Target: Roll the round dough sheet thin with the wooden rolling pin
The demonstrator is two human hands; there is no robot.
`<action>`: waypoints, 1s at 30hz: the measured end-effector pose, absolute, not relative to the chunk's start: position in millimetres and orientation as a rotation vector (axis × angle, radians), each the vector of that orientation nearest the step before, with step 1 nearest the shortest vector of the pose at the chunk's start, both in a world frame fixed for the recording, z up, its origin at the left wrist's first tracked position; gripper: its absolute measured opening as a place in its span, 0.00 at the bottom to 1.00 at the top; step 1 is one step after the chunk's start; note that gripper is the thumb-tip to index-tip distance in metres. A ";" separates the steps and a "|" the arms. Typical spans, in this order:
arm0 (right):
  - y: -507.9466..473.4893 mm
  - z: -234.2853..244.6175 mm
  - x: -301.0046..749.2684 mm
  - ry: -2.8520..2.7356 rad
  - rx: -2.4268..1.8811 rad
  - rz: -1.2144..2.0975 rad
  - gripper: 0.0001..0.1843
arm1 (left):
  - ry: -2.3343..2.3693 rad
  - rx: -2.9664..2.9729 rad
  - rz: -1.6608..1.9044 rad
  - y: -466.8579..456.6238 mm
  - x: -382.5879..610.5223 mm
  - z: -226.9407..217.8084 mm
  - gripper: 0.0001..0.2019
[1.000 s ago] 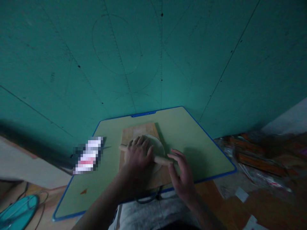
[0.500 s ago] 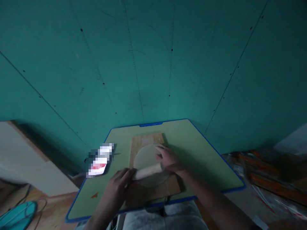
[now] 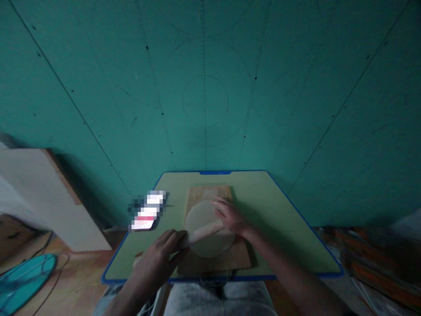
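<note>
A flat round sheet of dough point(image 3: 207, 235) lies on a wooden board point(image 3: 230, 259) set on a small green table with a blue rim point(image 3: 289, 219). A wooden rolling pin point(image 3: 204, 232) lies across the dough, slanting from lower left to upper right. My left hand point(image 3: 158, 261) rests over the pin's left end with fingers laid flat. My right hand point(image 3: 228, 215) presses on the pin's right end, its fingers stretched out over the dough's far edge.
A blurred-out flat object point(image 3: 146, 210) lies on the table's left side. A green panelled wall point(image 3: 210, 87) stands behind. A pale board point(image 3: 42, 197) leans at the left, a teal round thing point(image 3: 23, 283) lies on the floor, and clutter point(image 3: 378, 263) sits at the right.
My hands moved apart along the pin from the dough's centre: the left slid to the pin's near-left end, the right went up to its far-right end. The pin turned to a slant.
</note>
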State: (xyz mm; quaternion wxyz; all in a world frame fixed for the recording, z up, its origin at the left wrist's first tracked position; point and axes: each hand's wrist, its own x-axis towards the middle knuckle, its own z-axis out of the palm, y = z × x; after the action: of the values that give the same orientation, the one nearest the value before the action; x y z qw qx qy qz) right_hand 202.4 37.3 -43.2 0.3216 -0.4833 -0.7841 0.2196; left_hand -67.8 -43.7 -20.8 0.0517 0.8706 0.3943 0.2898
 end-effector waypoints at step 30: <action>-59.9 -32.1 226.8 -2.129 -1.749 0.174 0.22 | 1.474 2.626 0.387 -35.0 -42.5 -11.6 0.06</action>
State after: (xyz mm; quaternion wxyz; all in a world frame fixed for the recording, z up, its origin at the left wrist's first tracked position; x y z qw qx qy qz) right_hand 226.8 -59.9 -32.1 0.1895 -0.6221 -0.7572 0.0619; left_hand -42.5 -35.0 -11.6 0.0527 0.8637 0.4849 0.1271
